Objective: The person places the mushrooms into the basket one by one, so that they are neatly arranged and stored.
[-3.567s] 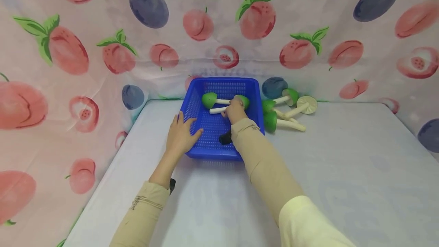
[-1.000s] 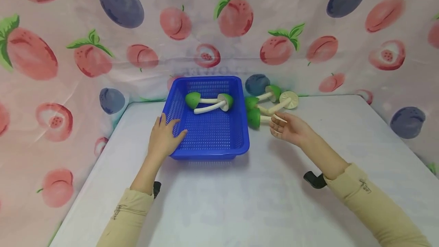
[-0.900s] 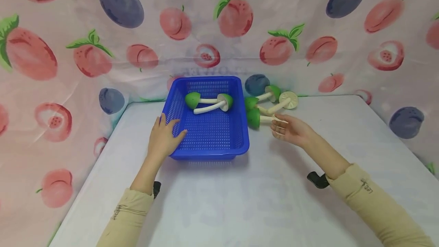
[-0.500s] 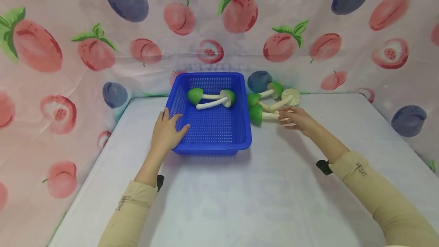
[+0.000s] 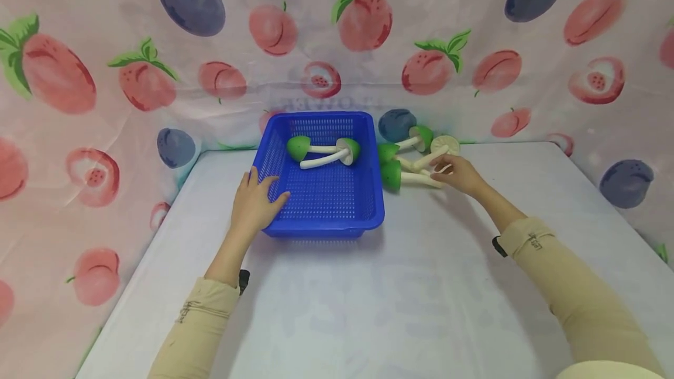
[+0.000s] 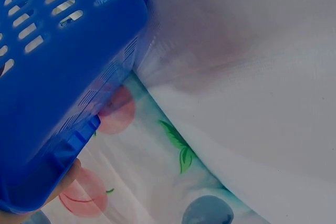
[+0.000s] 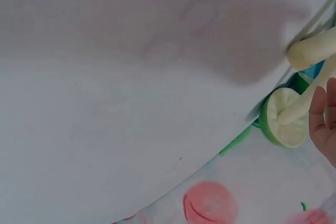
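A blue perforated basket (image 5: 322,228) stands at the back of the white table, also close up in the left wrist view (image 6: 58,72). Two green-capped toy mushrooms (image 5: 298,147) (image 5: 350,150) lie crossed inside it. My left hand (image 5: 255,206) holds the basket's front left corner, thumb over the rim; a fingertip (image 6: 67,178) shows under the rim. Several more mushrooms (image 5: 392,174) lie on the table right of the basket. My right hand (image 5: 457,172) lies palm down, fingers touching their white stems. In the right wrist view that hand (image 7: 321,119) is beside a pale-gilled cap (image 7: 281,119).
A fruit-print cloth (image 5: 337,45) walls in the table at the back and both sides. The white tabletop (image 5: 368,309) stretches toward me in front of the basket. The loose mushrooms lie against the back cloth.
My right hand left the basket, where a second mushroom now lies, swung right, turned palm down and reached onto the stems of the loose mushrooms. My left hand stayed on the basket.
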A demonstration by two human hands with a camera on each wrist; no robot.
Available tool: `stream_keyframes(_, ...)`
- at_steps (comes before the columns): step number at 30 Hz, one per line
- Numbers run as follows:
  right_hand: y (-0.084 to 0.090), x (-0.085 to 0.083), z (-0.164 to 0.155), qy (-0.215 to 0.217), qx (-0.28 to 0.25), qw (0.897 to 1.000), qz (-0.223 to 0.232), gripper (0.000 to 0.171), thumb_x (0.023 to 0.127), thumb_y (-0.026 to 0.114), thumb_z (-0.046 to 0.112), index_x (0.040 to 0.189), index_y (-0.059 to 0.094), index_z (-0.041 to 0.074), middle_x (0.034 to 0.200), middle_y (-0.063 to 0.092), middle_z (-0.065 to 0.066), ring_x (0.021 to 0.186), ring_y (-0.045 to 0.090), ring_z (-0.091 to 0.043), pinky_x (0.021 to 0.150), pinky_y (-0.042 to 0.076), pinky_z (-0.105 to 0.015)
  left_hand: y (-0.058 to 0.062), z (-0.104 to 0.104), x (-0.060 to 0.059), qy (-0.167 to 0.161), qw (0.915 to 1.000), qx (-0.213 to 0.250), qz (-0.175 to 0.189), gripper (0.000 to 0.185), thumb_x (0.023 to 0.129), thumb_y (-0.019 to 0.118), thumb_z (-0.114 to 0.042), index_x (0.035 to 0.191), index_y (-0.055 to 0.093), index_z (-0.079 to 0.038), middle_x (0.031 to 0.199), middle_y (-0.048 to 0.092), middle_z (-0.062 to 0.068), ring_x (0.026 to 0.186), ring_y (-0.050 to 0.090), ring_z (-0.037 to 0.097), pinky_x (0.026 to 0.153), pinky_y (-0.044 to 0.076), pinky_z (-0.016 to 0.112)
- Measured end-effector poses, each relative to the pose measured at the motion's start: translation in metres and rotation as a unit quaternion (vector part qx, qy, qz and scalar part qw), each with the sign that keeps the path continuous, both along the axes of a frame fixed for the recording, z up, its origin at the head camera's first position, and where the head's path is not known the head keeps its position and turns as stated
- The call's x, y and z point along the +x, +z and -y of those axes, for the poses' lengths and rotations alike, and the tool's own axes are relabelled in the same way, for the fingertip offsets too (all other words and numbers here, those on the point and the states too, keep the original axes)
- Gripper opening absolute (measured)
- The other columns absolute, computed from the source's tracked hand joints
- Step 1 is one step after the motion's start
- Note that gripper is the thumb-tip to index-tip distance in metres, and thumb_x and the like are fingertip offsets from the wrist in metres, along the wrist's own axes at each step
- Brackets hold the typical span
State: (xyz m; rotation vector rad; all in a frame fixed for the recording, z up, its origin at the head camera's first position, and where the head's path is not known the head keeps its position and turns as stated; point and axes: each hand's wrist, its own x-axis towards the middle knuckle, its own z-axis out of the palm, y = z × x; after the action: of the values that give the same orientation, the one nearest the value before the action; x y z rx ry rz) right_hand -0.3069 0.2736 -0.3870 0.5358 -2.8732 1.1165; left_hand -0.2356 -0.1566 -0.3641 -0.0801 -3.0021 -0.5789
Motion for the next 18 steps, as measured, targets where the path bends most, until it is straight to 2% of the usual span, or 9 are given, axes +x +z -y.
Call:
stream_keyframes(2,-0.002,-0.002,0.001,0.009,0.011,1.000,0.001,0.030,0.089,0.061,0.003,0.115,0.055,-0.011,0.112,0.057,-0.031,0.102,0.055,-0.042,0.089,0.046,-0.049,-0.001,0.000,0.000,0.000,1.0000,0.001,-0.001,0.058,0.092,0.052,-0.042,0.137,0.047,-0.006,0.151,0.015,0.033,0.141,0.012,0.050,0.113,0.016,0.061)
stream_keyframes(3,-0.002,-0.003,0.001,0.013,0.016,1.000,0.001,0.030,0.089,0.061,0.003,0.115,0.055,-0.011,0.112,0.057,-0.032,0.102,0.055,-0.043,0.088,0.047,-0.050,-0.001,-0.001,0.001,0.000,1.0000,0.001,-0.002,0.058,0.092,0.052,-0.042,0.137,0.047,-0.006,0.151,0.015,0.033,0.141,0.012,0.050,0.113,0.016,0.061)
stream_keyframes(13,-0.010,-0.017,0.011,0.032,0.036,0.999,-0.003,0.026,0.087,0.062,0.001,0.109,0.057,-0.012,0.104,0.060,-0.031,0.095,0.058,-0.043,0.087,0.048,-0.052,-0.002,-0.001,0.001,0.006,1.0000,0.005,0.002,0.057,0.092,0.053,-0.042,0.137,0.047,-0.007,0.152,0.014,0.032,0.142,0.011,0.049,0.114,0.016,0.060)
stream_keyframes(18,-0.013,-0.022,0.013,0.033,0.060,0.998,-0.015,0.021,0.089,0.057,-0.001,0.107,0.060,-0.011,0.101,0.062,-0.031,0.092,0.059,-0.042,0.085,0.048,-0.051,-0.001,-0.002,0.001,0.006,1.0000,0.006,0.000,0.057,0.092,0.053,-0.041,0.137,0.047,-0.007,0.152,0.015,0.032,0.141,0.011,0.049,0.113,0.016,0.061)
